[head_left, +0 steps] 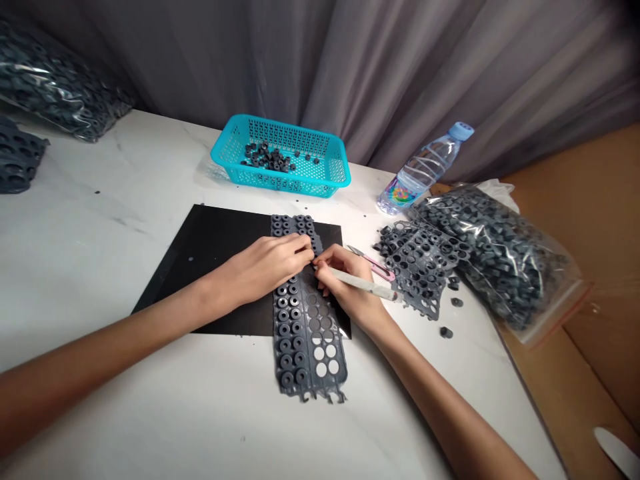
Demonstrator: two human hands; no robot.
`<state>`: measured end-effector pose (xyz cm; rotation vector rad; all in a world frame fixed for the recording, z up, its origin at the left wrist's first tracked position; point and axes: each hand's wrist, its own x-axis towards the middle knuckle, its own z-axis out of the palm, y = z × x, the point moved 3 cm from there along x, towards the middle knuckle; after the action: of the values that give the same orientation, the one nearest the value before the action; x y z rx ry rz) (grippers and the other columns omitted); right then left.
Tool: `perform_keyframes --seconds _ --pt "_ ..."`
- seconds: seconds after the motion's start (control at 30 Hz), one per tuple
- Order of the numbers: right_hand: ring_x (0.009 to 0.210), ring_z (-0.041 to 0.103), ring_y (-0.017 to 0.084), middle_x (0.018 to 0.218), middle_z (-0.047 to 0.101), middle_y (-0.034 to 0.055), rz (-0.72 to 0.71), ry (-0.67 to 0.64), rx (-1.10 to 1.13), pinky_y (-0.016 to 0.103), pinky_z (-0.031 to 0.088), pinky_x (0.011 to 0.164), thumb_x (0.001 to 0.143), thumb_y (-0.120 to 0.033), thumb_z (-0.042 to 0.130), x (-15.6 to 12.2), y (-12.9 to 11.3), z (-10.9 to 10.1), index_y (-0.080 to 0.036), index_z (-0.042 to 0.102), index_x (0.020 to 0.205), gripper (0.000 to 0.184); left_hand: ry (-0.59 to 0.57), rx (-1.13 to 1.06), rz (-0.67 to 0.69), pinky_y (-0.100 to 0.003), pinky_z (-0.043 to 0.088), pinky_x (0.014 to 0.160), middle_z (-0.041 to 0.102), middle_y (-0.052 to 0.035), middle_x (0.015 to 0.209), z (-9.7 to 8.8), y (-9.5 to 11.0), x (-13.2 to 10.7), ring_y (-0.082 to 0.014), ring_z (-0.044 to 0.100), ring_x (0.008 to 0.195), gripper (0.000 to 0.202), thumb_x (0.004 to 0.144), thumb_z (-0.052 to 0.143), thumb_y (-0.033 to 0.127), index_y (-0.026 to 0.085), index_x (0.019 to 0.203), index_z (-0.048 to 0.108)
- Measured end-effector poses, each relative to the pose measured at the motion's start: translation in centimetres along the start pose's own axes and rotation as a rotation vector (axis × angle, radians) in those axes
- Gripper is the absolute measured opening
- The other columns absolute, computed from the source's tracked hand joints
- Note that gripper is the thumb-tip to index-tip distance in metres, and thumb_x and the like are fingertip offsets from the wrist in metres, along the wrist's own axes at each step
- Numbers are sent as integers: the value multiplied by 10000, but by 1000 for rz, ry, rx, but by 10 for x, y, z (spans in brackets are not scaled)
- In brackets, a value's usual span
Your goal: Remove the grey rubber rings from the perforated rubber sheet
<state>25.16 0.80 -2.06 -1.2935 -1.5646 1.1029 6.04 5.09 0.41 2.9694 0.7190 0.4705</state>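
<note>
A long dark grey rubber sheet (289, 345) of moulded rings lies across a black mat (220, 240). Its left columns carry rings; the lower right part shows punched-out round holes. My left hand (283, 263) rests over the sheet's middle, its fingers bent together and gripping at the right columns. Close beside it, my right hand (347, 273) is closed round a slim white pen-like tool (367, 285). That tool's tip meets the sheet by my left fingertips; what exactly lies between the fingers is hidden.
Behind the mat stands a turquoise basket (285, 183) with loose rubber rings inside. To the right are pink-handled thread snips (380, 268), holed sheet scraps (420, 267), a water bottle (425, 170) and a bag of rubber pieces (500, 247). Another filled bag (55, 83) lies far left.
</note>
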Motion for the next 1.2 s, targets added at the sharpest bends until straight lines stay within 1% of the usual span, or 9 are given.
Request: perform_keyframes --seconds 0.1,0.2,0.33,0.4,0.5,0.6,0.77,0.93,1.2 --pt "631 578 148 764 625 -21 -15 -13 -56 248 452 574 986 -281 655 -1 -1 0 -217 649 935 82 0 134 55 -333 562 808 732 -120 1094 4 7 -1 -256 730 1008 253 1089 456 45 111 1053 697" --pt "634 557 140 761 613 -25 -27 -22 -109 248 421 579 996 -291 651 -2 -4 -1 -211 635 914 115 7 3 25 -319 558 750 762 -126 1046 10 4 0 -259 742 968 263 1090 478 87 112 980 715" --pt "624 526 127 747 607 -31 -37 -11 -188 241 378 568 989 -298 650 -3 -6 0 -204 636 902 129 245 -690 -405 -315 618 799 807 -95 957 14 -30 3 -232 777 891 210 1025 673 300 141 920 760" --pt "613 526 123 741 610 -32 -25 11 -207 235 373 557 975 -278 637 -2 -4 1 -203 638 897 109 407 -910 -616 -331 652 818 819 -101 946 13 -49 0 -218 797 849 272 1022 681 373 125 971 782" --pt "611 570 124 778 650 -20 10 28 -145 226 414 540 955 -262 636 -1 -1 1 -204 642 901 80 527 -1181 -761 -350 657 970 839 -107 1042 8 -60 -7 -223 821 949 313 921 848 411 119 1027 814" --pt "596 611 133 752 659 -21 48 32 -16 220 475 516 939 -262 664 0 2 1 -205 649 916 63 413 -1324 -692 -358 644 1041 844 -106 1093 3 -50 -9 -230 824 1005 335 876 917 416 130 1023 822" --pt "537 636 128 780 702 -2 63 98 171 229 538 464 950 -308 694 0 2 -2 -191 668 966 121 280 -1461 -668 -366 659 1025 839 -117 1134 2 -33 -8 -228 828 1005 321 916 898 386 135 1091 802" --pt "481 609 110 743 716 2 29 218 190 213 515 434 975 -354 692 3 1 -8 -186 677 968 169 179 -1543 -649 -386 634 1097 836 -126 1203 0 -23 -9 -246 818 1107 348 958 859 370 155 1229 809" --pt "483 614 113 754 721 1 26 235 202 215 515 434 1001 -369 693 4 6 -11 -188 683 983 182 0 -1623 -697 -385 592 1169 828 -149 1262 -11 -20 -19 -272 784 1236 338 983 834 342 165 1271 831"
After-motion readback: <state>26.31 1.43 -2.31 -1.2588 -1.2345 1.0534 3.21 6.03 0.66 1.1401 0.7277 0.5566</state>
